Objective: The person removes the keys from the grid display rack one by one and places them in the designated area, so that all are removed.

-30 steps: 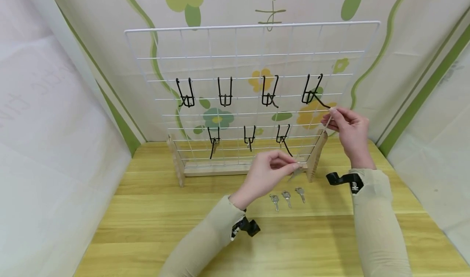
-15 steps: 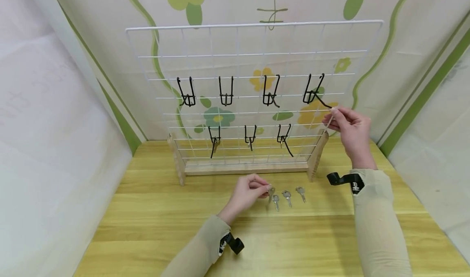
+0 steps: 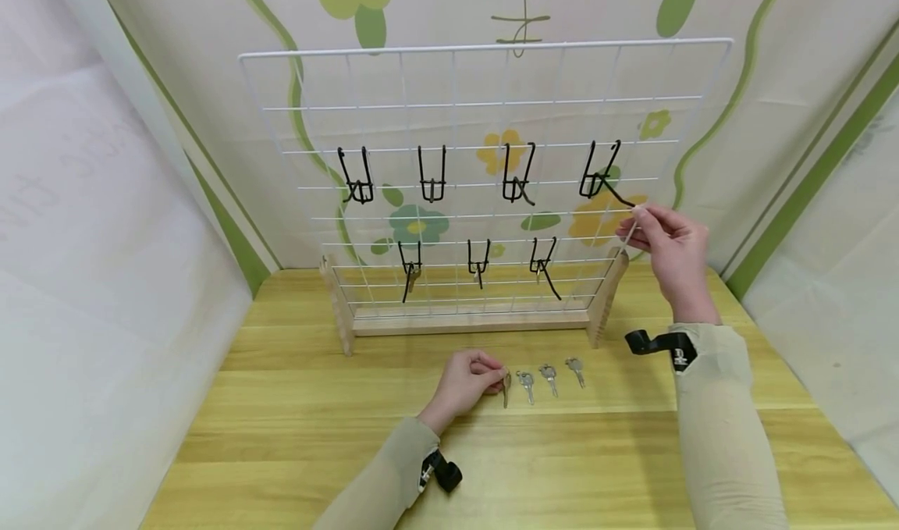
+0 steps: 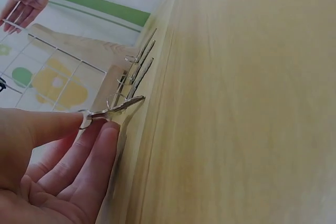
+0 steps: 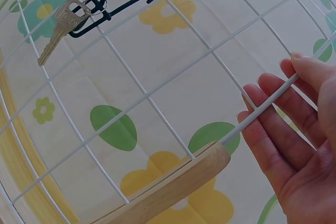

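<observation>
My left hand (image 3: pixel 460 387) is low over the wooden table, its thumb and fingers pinching a small metal key (image 3: pixel 506 390) by its head, near the ring; the tip points down at the tabletop. Three more keys, a first key (image 3: pixel 527 388), a second key (image 3: pixel 549 380) and a third key (image 3: pixel 575 371), lie in a row just right of it. My right hand (image 3: pixel 676 257) grips the right edge wire of a white grid rack (image 3: pixel 485 49) between thumb and fingers. In the right wrist view, a key (image 5: pixel 60 27) hangs by its ring on a black hook (image 5: pixel 113 17).
Several black hooks hang on the rack in two rows, such as an upper hook (image 3: pixel 432 179) and a lower hook (image 3: pixel 478 263). A wooden stand (image 3: pixel 470 324) carries the rack near the table's (image 3: pixel 281 436) back. Patterned cloth walls (image 3: pixel 815 202) enclose the sides and back.
My left hand has moved left and down with its key, from near the stand's right foot to the left end of the key row. The right hand stays on the rack's edge.
</observation>
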`<state>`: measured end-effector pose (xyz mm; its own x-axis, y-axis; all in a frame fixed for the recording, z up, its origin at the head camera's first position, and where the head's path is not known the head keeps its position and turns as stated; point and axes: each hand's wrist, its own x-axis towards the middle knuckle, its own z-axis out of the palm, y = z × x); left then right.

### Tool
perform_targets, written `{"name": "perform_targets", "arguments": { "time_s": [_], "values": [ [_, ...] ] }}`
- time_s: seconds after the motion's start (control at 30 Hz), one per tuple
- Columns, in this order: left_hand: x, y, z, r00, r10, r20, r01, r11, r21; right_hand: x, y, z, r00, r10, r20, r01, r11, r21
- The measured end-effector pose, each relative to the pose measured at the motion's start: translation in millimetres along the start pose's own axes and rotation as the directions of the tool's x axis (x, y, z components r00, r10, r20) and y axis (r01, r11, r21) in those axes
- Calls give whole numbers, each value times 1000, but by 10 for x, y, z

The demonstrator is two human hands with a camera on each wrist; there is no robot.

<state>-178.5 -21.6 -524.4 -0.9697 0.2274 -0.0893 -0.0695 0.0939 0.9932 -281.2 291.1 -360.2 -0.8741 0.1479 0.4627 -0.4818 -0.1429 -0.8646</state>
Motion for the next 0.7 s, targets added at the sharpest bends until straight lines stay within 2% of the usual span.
{"name": "perform_targets", "arguments": {
  "time_s": [0.33,0.57,0.7],
  "values": [
    [2,-35,-20,999,11,-39,-4,987,159,-6,-2,7,1000,-1,-2,1,1000,-7],
    [2,-13,-40,997,38,-67,-16,952,305,-1,5,0,1000,4,-6,-4,1000,-9],
    [-11,15,-60,997,37,-72,-9,933,360,-6,1,-3,1000,9,-6,-10,1000,-17]
  ]
}}
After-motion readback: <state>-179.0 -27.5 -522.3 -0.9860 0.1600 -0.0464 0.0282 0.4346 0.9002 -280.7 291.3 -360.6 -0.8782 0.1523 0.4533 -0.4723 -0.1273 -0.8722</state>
